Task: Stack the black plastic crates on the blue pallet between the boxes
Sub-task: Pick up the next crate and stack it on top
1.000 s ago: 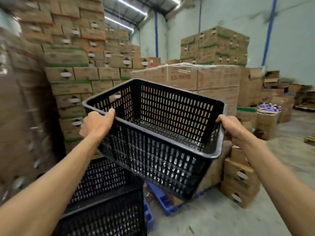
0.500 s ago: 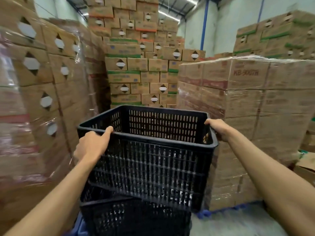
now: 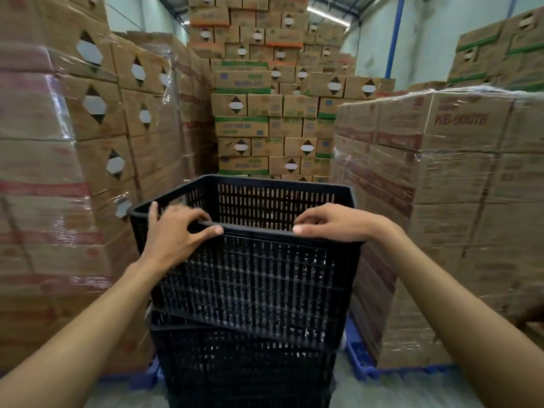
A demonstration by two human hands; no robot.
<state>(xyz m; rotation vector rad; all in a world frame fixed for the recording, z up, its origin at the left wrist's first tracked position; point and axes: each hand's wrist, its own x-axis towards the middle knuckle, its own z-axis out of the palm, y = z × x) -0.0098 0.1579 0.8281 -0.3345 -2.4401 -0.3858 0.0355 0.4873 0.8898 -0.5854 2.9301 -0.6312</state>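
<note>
The top black crate (image 3: 253,278) sat slightly askew on a lower black crate (image 3: 247,366), between wrapped box stacks left (image 3: 73,178) and right (image 3: 447,219). The left hand (image 3: 173,234) and right hand (image 3: 338,223) each had a loose grip, fingers draped over its near rim. Blue pallet (image 3: 360,362) edges showed below.

Light's decent, you get soft daylight-ish wash overall, nothing harsh. Main source up top: bright strip light (image 3: 326,13) on ceiling, slightly blown out. Shrink wrap (image 3: 63,92) on left boxes throws glare streaks at you. Black crate (image 3: 253,278) reads dark, slots inside go nearly pure shadow, faint sheen on ribs. Wide-angle bend obvious, your forearms stretch huge at bottom corners, box stacks lean inward. Edges smeared, left boxes and floor soft; left hand (image 3: 173,234) bit motion-blurred. Centre stack sharpest.
</note>
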